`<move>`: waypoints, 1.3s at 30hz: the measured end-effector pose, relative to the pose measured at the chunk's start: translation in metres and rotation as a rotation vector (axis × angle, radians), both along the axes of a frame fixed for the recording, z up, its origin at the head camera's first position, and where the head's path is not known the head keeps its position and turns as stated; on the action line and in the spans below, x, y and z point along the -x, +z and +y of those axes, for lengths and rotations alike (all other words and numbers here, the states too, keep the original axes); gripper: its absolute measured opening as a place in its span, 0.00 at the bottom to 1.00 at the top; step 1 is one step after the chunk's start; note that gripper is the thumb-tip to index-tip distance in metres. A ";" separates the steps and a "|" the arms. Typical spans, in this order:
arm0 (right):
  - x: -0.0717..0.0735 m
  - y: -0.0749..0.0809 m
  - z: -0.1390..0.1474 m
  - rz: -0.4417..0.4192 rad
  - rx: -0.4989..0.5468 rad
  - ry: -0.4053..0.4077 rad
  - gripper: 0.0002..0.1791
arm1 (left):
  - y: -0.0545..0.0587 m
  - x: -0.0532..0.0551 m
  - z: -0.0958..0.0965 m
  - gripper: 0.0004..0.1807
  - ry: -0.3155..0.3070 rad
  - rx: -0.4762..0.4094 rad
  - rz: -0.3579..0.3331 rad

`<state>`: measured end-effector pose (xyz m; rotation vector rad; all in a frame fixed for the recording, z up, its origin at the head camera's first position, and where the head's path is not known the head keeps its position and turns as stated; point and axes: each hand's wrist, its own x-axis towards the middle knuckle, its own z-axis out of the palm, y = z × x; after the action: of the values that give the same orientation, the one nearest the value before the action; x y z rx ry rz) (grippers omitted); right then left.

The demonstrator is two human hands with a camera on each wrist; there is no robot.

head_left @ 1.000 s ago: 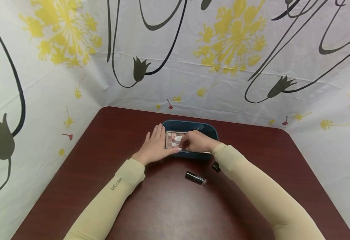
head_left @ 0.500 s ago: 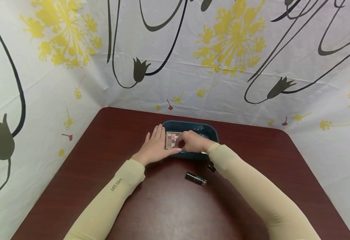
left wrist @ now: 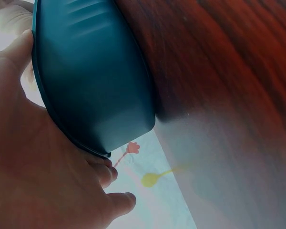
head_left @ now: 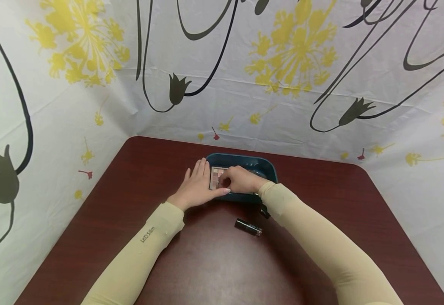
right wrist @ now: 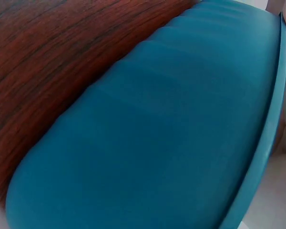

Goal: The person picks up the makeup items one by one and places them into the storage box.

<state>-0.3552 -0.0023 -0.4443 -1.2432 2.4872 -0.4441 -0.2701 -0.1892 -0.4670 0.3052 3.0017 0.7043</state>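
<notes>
At the far side of the table stands a dark blue-green plastic bin (head_left: 241, 159). Inside its left part lies a makeup palette (head_left: 215, 177) with a grid of pink and brown pans. My left hand (head_left: 196, 186) rests along the bin's left end, fingers straight and thumb over the near rim; the left wrist view has the bin's outer wall beside that hand. My right hand (head_left: 241, 180) reaches into the bin with curled fingers right over the palette, covering its right part. I cannot tell whether the fingertips pinch something small.
A small black lipstick-like tube (head_left: 248, 227) with white print lies on the dark red-brown wooden table (head_left: 214, 262), nearer than the bin. Under the right cuff hangs a small black object (head_left: 265, 212). A patterned white sheet (head_left: 222, 84) surrounds the back and sides.
My right hand has slid a little to the left across the palette, covering more of it. The left hand, the bin and the black tube have stayed in place.
</notes>
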 end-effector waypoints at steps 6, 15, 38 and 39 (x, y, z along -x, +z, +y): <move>0.001 0.001 0.005 0.022 0.003 -0.001 0.08 | 0.001 0.000 0.002 0.69 0.000 0.000 0.004; -0.003 0.015 0.024 -0.098 0.116 -0.098 0.07 | 0.002 -0.001 0.001 0.69 0.014 -0.017 -0.005; -0.028 0.017 0.075 -0.015 0.361 -0.263 0.11 | -0.004 0.001 0.004 0.70 0.028 0.006 0.004; -0.030 0.016 0.076 -0.012 0.369 -0.262 0.12 | -0.004 0.001 0.004 0.70 0.027 0.009 0.008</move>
<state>-0.3254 0.0739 -0.4282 -1.0271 2.6483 -1.0113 -0.2709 -0.1849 -0.4713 0.2682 3.0216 0.6937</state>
